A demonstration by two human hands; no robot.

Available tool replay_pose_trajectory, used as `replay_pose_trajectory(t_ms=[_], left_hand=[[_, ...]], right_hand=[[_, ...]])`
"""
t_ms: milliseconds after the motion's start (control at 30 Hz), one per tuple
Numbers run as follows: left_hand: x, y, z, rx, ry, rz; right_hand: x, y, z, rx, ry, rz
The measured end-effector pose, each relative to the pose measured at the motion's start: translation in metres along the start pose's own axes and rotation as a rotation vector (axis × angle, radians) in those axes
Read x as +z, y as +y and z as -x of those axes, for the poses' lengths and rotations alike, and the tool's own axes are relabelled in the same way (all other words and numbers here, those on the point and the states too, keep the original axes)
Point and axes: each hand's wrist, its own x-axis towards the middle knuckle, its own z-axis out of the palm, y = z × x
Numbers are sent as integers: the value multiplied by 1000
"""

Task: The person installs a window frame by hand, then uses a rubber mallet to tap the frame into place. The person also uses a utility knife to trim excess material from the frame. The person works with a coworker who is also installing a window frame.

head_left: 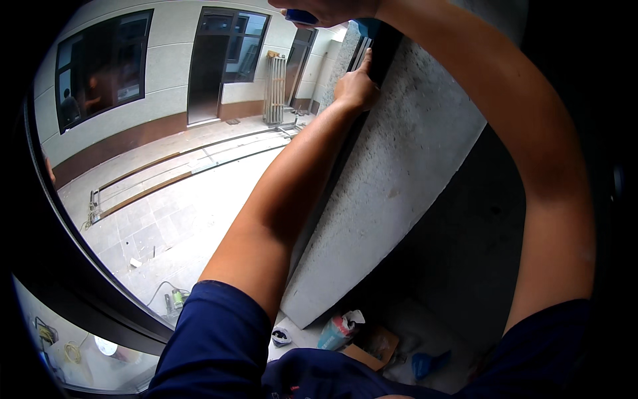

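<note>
My left hand (357, 89) is raised against the dark frame (380, 56) at the edge of a concrete wall. Its index finger stretches upward along the frame, the other fingers curl, and nothing shows in its grip. Higher up, my right hand (335, 10) bends over from the right and is partly cut off by the top edge. Its fingers are closed on a blue object (301, 16), too little of which shows to tell its kind. Another blue piece (367, 26) sits by the top of the frame, just above my left fingertip.
The bare concrete wall face (392, 179) runs down beside my left arm. Below lie a torn bag (340, 330), an open cardboard box (380, 346) and a blue dustpan-like thing (429, 364). Outside, long metal frames (193, 169) lie on paving; a folded ladder-like rack (275, 90) leans upright.
</note>
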Motion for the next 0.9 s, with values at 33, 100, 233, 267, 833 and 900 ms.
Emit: replay_pose_trajectory(t_ms=[33, 100, 233, 267, 833, 900], left_hand=[[1, -1, 4, -2, 2, 10], [1, -4, 4, 10, 8, 55], [2, -8, 1, 45, 39, 136], [3, -9, 0, 29, 34, 119], [30, -86, 122, -25, -152, 300], [55, -112, 190, -120, -250, 439]], right_hand=[[0, 0, -1, -7, 16, 2], [2, 1, -1, -14, 51, 10], [10, 3, 1, -21, 43, 54], [10, 3, 1, 8, 32, 25], [-55, -43, 11, 188, 4, 151], [-92, -79, 24, 254, 18, 170]])
